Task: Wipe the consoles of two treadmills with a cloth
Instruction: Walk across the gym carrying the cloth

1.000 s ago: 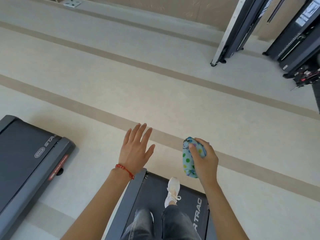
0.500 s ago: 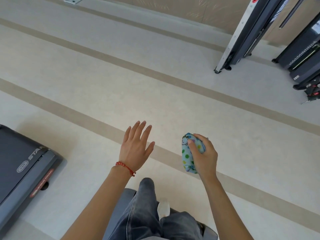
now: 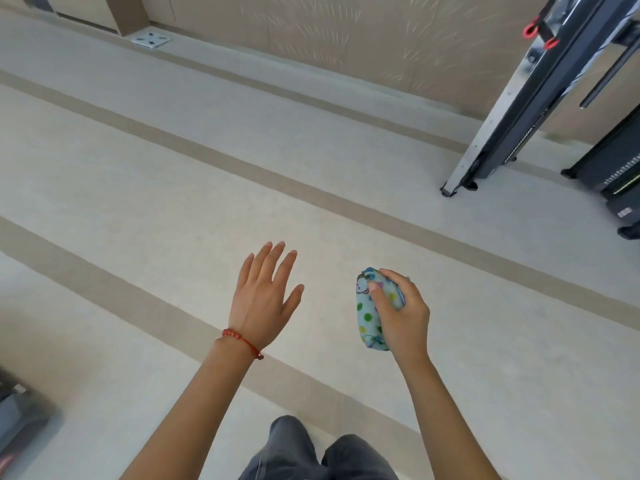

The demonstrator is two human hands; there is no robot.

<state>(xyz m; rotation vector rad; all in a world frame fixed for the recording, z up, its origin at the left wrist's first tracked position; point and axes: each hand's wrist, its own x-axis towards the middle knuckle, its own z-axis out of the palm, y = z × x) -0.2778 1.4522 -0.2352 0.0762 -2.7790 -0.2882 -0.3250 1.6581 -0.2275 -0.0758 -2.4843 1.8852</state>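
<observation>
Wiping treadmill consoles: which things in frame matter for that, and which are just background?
Job-related:
- cloth, bunched in the right hand
- left hand, open and empty
- folded treadmill at upper right, and a second machine beside it; no console in view

Background:
- floor socket plate
- red bracelet
- wall panelling

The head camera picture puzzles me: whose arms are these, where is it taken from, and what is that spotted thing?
No machine here: a person wears a camera on the head, looking forward and down, so you see their own two arms. The left hand is open and empty, with a red bracelet at the wrist. The right hand grips a bunched cloth, pale blue with coloured dots. Below are the person's grey trousers over a beige striped floor. At upper right stands folded gym equipment, probably treadmills. No console shows.
</observation>
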